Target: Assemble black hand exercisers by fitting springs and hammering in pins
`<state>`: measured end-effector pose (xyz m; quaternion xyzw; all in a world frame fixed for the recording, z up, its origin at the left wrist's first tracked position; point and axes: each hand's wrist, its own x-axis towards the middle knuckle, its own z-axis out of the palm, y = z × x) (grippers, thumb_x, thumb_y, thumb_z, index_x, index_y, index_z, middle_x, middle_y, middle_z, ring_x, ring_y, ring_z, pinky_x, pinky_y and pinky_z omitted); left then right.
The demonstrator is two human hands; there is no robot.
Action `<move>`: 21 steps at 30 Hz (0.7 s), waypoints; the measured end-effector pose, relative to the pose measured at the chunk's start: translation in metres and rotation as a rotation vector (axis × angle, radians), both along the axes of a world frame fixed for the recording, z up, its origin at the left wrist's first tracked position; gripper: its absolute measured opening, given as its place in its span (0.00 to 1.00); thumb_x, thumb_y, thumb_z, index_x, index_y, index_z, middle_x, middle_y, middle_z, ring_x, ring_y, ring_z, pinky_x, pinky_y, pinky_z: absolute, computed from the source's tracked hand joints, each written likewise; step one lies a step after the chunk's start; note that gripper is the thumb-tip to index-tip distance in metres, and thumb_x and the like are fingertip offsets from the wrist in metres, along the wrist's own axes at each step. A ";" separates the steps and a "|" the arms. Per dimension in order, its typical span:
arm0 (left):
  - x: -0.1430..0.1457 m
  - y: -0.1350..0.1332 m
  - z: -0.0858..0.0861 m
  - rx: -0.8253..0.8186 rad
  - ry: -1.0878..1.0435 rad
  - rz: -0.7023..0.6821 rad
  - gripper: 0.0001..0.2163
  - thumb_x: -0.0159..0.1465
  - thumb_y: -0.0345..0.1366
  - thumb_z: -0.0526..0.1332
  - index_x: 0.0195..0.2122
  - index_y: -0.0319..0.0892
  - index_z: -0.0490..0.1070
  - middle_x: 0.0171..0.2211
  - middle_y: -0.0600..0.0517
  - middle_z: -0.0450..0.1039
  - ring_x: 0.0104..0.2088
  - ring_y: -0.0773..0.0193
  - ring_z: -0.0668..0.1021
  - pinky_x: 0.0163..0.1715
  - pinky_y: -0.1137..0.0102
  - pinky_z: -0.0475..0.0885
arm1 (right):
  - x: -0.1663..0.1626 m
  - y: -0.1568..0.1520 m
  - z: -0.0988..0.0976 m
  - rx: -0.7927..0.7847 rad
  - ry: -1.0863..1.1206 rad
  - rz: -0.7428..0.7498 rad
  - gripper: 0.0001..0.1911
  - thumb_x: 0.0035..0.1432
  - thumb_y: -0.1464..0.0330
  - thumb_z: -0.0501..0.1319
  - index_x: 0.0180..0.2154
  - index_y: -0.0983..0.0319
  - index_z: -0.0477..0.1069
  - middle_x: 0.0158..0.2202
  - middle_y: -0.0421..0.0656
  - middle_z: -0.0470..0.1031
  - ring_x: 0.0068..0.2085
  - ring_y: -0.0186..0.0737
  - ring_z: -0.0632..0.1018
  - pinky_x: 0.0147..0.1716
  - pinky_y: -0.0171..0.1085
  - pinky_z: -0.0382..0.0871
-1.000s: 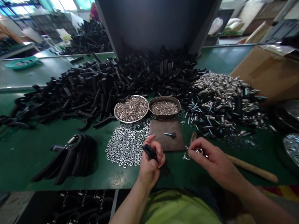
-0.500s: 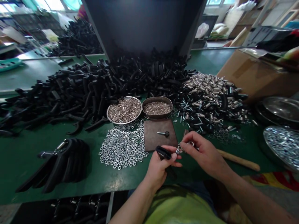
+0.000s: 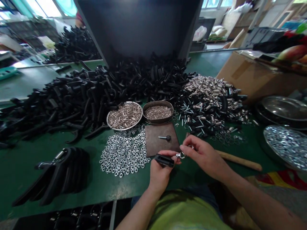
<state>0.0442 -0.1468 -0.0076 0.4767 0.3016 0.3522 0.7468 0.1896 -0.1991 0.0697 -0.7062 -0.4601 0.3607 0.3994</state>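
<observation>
My left hand (image 3: 160, 175) is closed around a black plastic handle (image 3: 164, 160), one end sticking up past the thumb. Just beyond its fingertips is a small shiny metal ring (image 3: 182, 155). My right hand (image 3: 203, 156) pinches at this ring, with a second ring (image 3: 191, 147) showing by its fingers; how the rings join the handle is hidden. On a flat brown metal plate (image 3: 152, 148) ahead of my hands lies a screw with a black knob (image 3: 168, 138).
Loose nuts (image 3: 124, 153) spread left of the plate. Behind stand a dish of pins (image 3: 124, 115) and an oval tin (image 3: 158, 120). Black handles (image 3: 91, 89) and springs (image 3: 206, 86) are heaped farther back. Assembled handles (image 3: 69, 172) lie left, a wooden shaft (image 3: 240, 160) right.
The view has shifted slightly, moving the bench leftward in the picture. The handle in my left hand has tilted a little, and my right fingers stay at the ring.
</observation>
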 end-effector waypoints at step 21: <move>0.003 -0.010 0.001 0.114 0.246 0.188 0.16 0.51 0.42 0.68 0.39 0.42 0.74 0.36 0.49 0.77 0.36 0.59 0.78 0.37 0.68 0.74 | -0.018 -0.033 -0.007 0.063 0.301 0.223 0.20 0.59 0.67 0.57 0.53 0.60 0.57 0.35 0.40 0.71 0.31 0.32 0.71 0.31 0.33 0.62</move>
